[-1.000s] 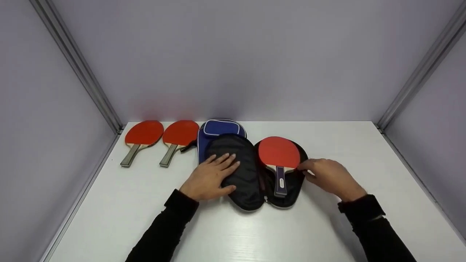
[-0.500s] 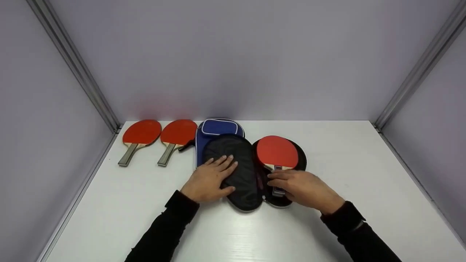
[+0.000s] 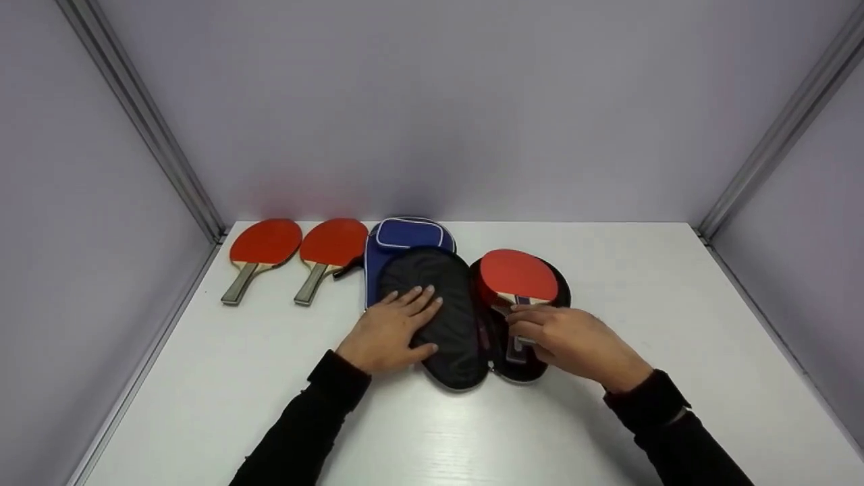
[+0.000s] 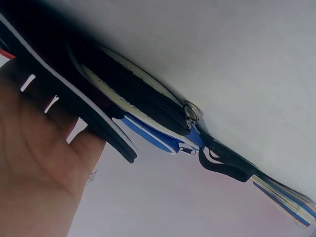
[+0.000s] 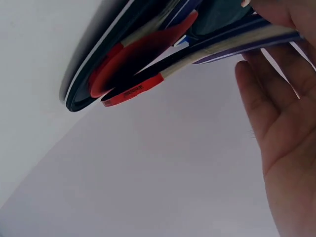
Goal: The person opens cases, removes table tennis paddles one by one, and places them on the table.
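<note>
My right hand (image 3: 577,344) pinches the handle of a red table tennis paddle (image 3: 518,273) between thumb and fingers. In the right wrist view this upper paddle (image 5: 131,94) is raised at its handle, apart from a second red paddle (image 5: 108,74) lying in the case. Both are over the right half of an unfolded black paddle case (image 3: 462,354). My left hand (image 3: 388,334) lies with spread fingers on the case's left half. The left wrist view shows that half's zipped edge (image 4: 94,116) lifted off the table, hiding the fingertips.
Partly under the black case lies a blue paddle case (image 3: 410,235) with a black strap (image 4: 222,168). Two red paddles, one far left (image 3: 266,241) and one beside the blue case (image 3: 334,241), lie on the white table (image 3: 432,439). Grey walls enclose the back and sides.
My right hand has moved left from the case's right edge to the paddle's handle and gripped it, and the upper paddle has tilted up slightly. My left hand has stayed in place.
</note>
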`<action>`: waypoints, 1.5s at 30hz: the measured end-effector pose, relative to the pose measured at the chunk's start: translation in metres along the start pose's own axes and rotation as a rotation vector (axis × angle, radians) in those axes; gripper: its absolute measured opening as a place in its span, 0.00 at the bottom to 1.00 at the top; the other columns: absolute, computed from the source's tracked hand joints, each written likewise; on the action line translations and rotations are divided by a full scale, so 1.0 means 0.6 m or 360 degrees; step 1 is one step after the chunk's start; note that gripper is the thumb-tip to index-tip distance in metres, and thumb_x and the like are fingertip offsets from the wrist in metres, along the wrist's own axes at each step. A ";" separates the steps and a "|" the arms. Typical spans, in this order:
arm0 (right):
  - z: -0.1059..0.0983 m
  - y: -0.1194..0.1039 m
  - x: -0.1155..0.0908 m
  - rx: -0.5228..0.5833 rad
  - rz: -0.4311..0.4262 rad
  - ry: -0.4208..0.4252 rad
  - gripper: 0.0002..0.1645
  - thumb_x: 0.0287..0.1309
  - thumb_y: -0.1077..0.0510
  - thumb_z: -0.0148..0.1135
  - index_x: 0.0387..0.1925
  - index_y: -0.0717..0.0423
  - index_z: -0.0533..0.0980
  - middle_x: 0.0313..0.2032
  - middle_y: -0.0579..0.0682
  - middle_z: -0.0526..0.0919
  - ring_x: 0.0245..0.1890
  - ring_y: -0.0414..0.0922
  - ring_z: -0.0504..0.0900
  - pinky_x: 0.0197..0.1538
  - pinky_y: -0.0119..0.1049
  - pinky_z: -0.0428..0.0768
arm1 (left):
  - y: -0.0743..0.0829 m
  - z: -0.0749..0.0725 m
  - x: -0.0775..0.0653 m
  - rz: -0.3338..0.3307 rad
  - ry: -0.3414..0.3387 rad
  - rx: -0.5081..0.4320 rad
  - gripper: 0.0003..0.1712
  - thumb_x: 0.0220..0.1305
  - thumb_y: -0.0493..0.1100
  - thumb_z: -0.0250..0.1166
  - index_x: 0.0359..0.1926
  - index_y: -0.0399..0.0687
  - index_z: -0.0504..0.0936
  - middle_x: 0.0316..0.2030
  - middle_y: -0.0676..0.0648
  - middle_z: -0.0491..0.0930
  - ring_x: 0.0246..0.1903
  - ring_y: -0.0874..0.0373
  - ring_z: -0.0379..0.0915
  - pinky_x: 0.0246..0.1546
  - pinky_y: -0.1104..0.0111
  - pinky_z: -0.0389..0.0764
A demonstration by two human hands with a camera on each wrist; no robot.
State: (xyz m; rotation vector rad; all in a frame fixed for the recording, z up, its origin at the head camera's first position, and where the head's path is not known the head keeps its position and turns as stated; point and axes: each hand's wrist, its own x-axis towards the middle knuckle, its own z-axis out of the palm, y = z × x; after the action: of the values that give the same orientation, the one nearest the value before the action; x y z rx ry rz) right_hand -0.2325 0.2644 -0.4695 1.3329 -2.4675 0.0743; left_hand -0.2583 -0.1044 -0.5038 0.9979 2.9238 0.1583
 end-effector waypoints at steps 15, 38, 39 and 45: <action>-0.049 0.029 -0.015 -0.0328 0.0252 0.0577 0.31 0.61 0.72 0.86 0.65 0.60 0.88 0.58 0.60 0.97 0.47 0.58 0.99 0.45 0.50 0.99 | 0.000 -0.002 -0.002 0.0022 0.0015 -0.0020 0.50 0.87 0.68 0.62 0.95 0.52 0.62 0.96 0.45 0.57 0.96 0.45 0.54 0.97 0.43 0.59; -0.081 0.114 -0.077 -0.0192 0.0781 0.0907 0.16 0.72 0.68 0.79 0.58 0.60 0.89 0.58 0.62 0.97 0.52 0.67 0.98 0.47 0.64 0.96 | 0.006 0.003 -0.005 0.0007 0.0018 0.0005 0.50 0.87 0.68 0.62 0.95 0.50 0.61 0.95 0.44 0.56 0.96 0.44 0.54 0.97 0.42 0.59; -0.083 0.119 -0.081 -0.0193 0.0805 0.0911 0.16 0.73 0.68 0.79 0.58 0.60 0.89 0.58 0.63 0.97 0.52 0.68 0.98 0.48 0.65 0.95 | 0.006 0.003 -0.004 0.0003 0.0017 0.0008 0.50 0.87 0.68 0.62 0.95 0.51 0.61 0.96 0.44 0.56 0.96 0.45 0.53 0.97 0.42 0.59; -0.085 0.147 -0.103 -0.0204 0.0942 0.0936 0.15 0.72 0.70 0.78 0.57 0.61 0.89 0.58 0.64 0.97 0.52 0.69 0.97 0.47 0.66 0.93 | 0.004 0.001 -0.003 -0.0002 0.0016 0.0025 0.49 0.87 0.68 0.62 0.95 0.51 0.62 0.95 0.45 0.57 0.96 0.45 0.55 0.97 0.43 0.59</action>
State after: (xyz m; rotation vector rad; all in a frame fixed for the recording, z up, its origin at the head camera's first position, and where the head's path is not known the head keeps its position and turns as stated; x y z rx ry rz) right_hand -0.2601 0.3739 -0.4312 0.4021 -2.2028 0.3799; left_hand -0.2554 -0.1038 -0.5042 1.0004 2.9391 0.1409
